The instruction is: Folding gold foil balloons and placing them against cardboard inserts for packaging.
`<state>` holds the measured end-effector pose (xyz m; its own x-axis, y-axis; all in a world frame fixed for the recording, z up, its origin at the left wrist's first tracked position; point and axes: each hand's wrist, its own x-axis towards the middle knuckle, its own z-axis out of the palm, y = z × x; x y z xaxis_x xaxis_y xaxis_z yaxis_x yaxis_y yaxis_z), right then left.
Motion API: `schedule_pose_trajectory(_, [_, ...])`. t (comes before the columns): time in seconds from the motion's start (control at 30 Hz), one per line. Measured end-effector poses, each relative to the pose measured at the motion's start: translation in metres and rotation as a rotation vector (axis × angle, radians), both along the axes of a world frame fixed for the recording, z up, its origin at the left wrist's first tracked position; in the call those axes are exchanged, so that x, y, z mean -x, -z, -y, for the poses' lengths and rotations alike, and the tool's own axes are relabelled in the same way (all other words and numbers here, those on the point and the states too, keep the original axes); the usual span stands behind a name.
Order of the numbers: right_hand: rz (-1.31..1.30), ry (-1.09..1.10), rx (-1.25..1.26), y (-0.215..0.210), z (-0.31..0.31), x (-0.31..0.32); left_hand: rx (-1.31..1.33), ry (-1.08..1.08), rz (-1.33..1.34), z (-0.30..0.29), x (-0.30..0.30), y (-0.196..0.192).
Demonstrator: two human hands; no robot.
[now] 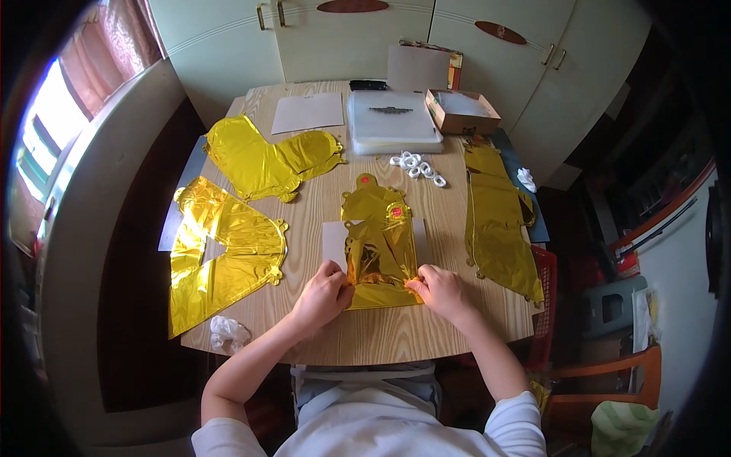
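Observation:
A flat gold foil balloon point(379, 247) lies in front of me at the middle of the table, its lower part folded over on itself. Beneath it, a pale card point(333, 242) shows on both sides. My left hand point(324, 295) pinches the folded foil at its left edge. At the opposite edge, my right hand point(443, 291) grips the same fold, with its thumb on the foil. A rounded tab with a red mark sticks up at the far end, and another red mark sits on the right side. Both hands rest close to the tabletop.
More flat gold foil balloons lie at the far left point(247, 161), near left point(204, 283) and right point(499, 221). Small white ribbon rolls point(415, 163), a clear plastic box point(394, 126), a cardboard box point(463, 114) and a white sheet point(308, 113) stand farther back. Crumpled white material point(228, 333) sits near left.

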<state>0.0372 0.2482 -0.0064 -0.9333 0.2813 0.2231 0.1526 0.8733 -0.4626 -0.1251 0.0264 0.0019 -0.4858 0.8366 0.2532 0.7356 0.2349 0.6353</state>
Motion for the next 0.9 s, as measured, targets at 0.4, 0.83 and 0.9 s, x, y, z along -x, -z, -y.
schedule_pose_trajectory(0.4, [0.022, 0.060, 0.003, 0.003, 0.004, 0.002, 0.100, 0.157, -0.374, -0.004, -0.059, -0.016])
schedule_pose_trajectory(0.83, [0.021, 0.032, -0.058, -0.003, 0.010, -0.002, 0.340, 0.212, -0.448, -0.003, -0.066, -0.005])
schedule_pose_trajectory(0.9, [0.037, 0.069, -0.059, 0.000, 0.013, -0.003, 0.350, 0.210, -0.440, -0.003, -0.066, -0.007])
